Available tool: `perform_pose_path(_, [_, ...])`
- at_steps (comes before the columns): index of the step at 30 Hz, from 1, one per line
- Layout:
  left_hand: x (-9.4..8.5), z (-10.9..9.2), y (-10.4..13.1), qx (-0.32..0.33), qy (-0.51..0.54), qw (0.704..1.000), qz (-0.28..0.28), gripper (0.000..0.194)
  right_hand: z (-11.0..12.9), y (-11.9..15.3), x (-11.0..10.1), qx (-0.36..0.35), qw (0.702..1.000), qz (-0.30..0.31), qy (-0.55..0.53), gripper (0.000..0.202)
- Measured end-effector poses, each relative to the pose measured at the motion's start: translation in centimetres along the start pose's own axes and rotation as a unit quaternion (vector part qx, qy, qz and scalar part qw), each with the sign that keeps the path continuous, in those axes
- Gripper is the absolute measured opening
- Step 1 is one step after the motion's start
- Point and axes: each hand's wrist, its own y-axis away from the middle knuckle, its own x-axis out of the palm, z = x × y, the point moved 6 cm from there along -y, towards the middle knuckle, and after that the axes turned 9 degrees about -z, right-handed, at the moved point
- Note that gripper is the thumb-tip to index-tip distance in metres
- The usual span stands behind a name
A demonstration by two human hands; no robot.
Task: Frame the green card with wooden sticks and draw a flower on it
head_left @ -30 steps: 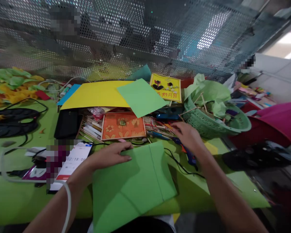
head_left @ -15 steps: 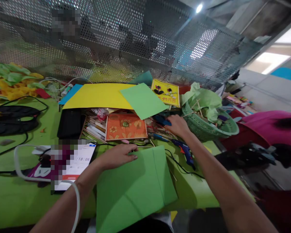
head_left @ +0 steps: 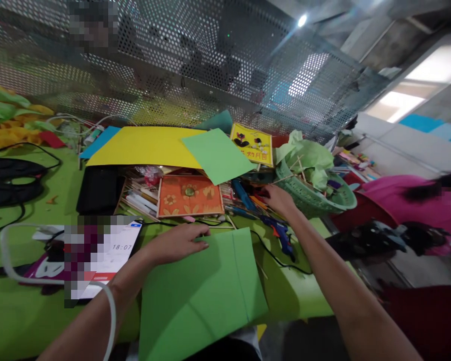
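A large green sheet (head_left: 199, 291) with a line along its right part lies at the table's front edge. My left hand (head_left: 178, 243) rests at its upper left corner, fingers apart. My right hand (head_left: 278, 200) reaches into the clutter beside the basket, its fingertips at small dark and orange items; what they hold, if anything, is hidden. Just left of it is a blue tool (head_left: 243, 194). A blue glue gun (head_left: 281, 233) lies below the right wrist. The orange flower picture (head_left: 190, 196) sits among thin sticks.
A green basket (head_left: 319, 200) of crumpled paper and sticks stands at the right. Yellow card (head_left: 146, 145) and a light green sheet (head_left: 218, 155) lie at the back. A phone (head_left: 116, 255) and a white cable are near my left forearm. A person in pink is at the far right.
The view has shifted slightly right. My right hand has moved off the blue tool to the items beside it. My left hand stays on the green sheet.
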Motion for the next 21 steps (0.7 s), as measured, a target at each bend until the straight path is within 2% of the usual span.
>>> perform_pose_path(4, [-0.2, 0.1, -0.1, -0.007, -0.003, 1.0, -0.003, 0.023, 0.5, -0.6, 0.2, -0.008, 1.0, 0.006, 0.019, 0.033])
perform_pose_path(10, [-0.2, 0.4, -0.1, -0.004, 0.002, 1.0, -0.011, 0.023, 1.0, -1.3, -0.2, -0.029, 0.998, 0.017, 0.045, 0.023])
perform_pose_path(14, [-0.1, 0.5, 0.0, -0.01, 0.009, 1.0, -0.015, 0.023, 1.5, -1.4, -1.1, -0.04, 0.997, 0.014, 0.057, 0.02])
perform_pose_path(21, [-0.2, 0.0, 0.1, 0.002, 0.007, 1.0, -0.011, 0.021, 1.4, -1.4, -3.0, -0.016, 0.997, 0.028, 0.074, 0.022])
